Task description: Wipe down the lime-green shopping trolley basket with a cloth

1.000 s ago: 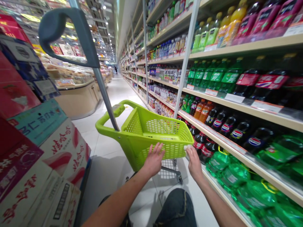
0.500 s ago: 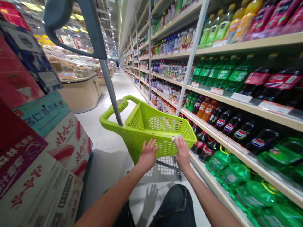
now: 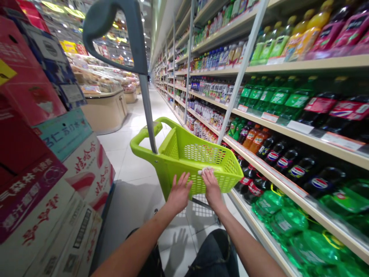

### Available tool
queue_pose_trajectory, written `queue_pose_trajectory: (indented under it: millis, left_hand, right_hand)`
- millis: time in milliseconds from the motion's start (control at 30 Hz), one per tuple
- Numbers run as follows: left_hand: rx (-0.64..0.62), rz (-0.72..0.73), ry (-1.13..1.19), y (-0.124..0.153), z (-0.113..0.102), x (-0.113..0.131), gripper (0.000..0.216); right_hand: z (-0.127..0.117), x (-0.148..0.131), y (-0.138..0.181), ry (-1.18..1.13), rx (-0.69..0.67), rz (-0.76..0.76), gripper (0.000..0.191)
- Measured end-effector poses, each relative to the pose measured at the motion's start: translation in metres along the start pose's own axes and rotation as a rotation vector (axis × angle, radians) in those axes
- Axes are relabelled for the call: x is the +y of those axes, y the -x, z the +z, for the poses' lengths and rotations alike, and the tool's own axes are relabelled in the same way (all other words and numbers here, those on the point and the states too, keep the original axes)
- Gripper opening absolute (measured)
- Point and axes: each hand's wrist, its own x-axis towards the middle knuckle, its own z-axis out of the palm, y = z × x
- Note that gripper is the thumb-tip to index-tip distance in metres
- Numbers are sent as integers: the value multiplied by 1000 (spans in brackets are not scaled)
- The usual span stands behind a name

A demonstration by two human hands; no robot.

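A lime-green plastic shopping basket (image 3: 201,154) on wheels, with perforated walls, stands in front of me in the aisle. My right hand (image 3: 212,188) presses a crumpled white tissue (image 3: 205,170) against the top of its near side wall. Fingers spread, my left hand (image 3: 180,192) lies against or just in front of the same wall, nearer the handle end; whether it touches cannot be told. From the basket's left end rises a metal pole with a grey loop handle (image 3: 140,42).
Shelves on the right hold several rows of drink bottles (image 3: 300,96), with large green bottles (image 3: 291,219) at the bottom. Stacked drink cartons (image 3: 89,161) stand close on the left. Beyond them is a wooden display counter (image 3: 106,111). The tiled aisle (image 3: 141,119) runs ahead.
My right hand has slid the tissue leftward along the basket's side, toward my left hand. My left hand stays nearly in place. The view has turned slightly left.
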Motion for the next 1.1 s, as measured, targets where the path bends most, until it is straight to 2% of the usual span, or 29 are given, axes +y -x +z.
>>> queue_pose_trajectory:
  millis: [133, 200, 300, 367, 533, 600, 700, 767, 967, 1033, 1100]
  left_hand:
    - [3, -26, -15, 10, -3, -11, 46]
    - [8, -54, -26, 14, -6, -18, 45]
    - [17, -98, -40, 18, -11, -24, 44]
    - [28, -109, -47, 19, -13, -26, 44]
    - [67, -102, -57, 26, -16, -34, 48]
    - [81, -120, -61, 29, -18, -39, 48]
    - [96, -152, -63, 32, -22, -44, 47]
    - [105, -162, -64, 33, -24, -46, 47]
    - [156, -191, -98, 49, -31, -63, 50]
    - [171, -217, -115, 53, -36, -70, 51]
    - [185, -242, -131, 54, -40, -75, 54]
  right_hand:
    - [18, -7, 21, -33, -177, -100, 54]
    - [16, -17, 14, -45, -121, -115, 56]
    - [8, -30, -17, -47, 42, -114, 55]
    - [9, -33, -27, -42, 54, -121, 54]
    - [27, -35, -1, -28, -168, -153, 56]
    - [25, -41, -5, -49, -124, -152, 58]
    - [16, -53, -36, -89, 42, -152, 58]
    - [17, -57, -50, -99, 94, -166, 57]
    - [42, -62, -18, -86, -37, -226, 53]
    - [38, -75, -25, -115, 2, -241, 53]
    - [30, -91, -48, -152, 77, -260, 53]
